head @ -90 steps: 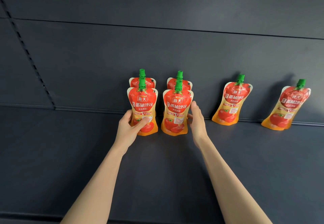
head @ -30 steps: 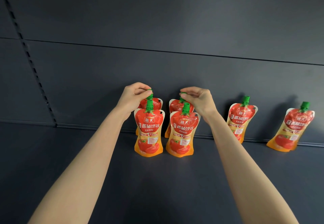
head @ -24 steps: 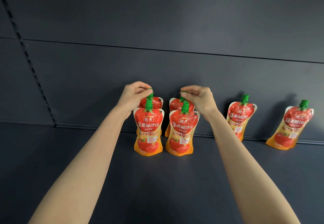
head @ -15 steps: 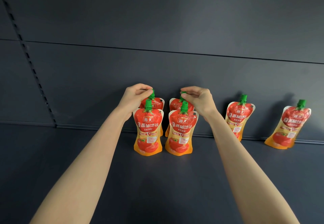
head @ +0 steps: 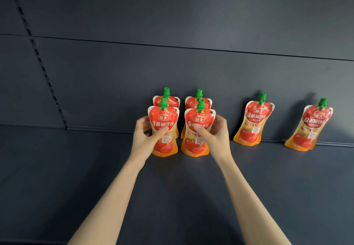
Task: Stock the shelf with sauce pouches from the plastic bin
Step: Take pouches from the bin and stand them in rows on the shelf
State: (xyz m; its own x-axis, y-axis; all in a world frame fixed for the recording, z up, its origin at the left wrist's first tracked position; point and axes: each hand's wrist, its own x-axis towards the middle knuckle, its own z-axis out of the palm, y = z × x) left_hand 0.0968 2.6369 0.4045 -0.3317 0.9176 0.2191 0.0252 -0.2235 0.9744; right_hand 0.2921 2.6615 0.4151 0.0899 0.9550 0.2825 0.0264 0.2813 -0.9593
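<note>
Several red-and-orange sauce pouches with green caps stand on the dark shelf (head: 76, 168). My left hand (head: 145, 139) grips the front left pouch (head: 163, 118), thumb across its front and fingers behind it. My right hand (head: 215, 135) grips the front right pouch (head: 199, 118) the same way. Directly behind them stand a back left pouch (head: 168, 99) and a back right pouch (head: 198, 101), mostly hidden. Two more pouches lean on the back wall, one (head: 253, 122) right of the pair and one (head: 311, 127) at the far right. The plastic bin is out of view.
The dark back panel (head: 172, 24) rises behind the pouches, with a slotted upright (head: 40, 60) on its left side. The shelf stretches to the left and toward me.
Both hands have dropped from the caps of the back pouches to the bodies of the two front pouches and taken hold of them. The four pouches stand where they were.
</note>
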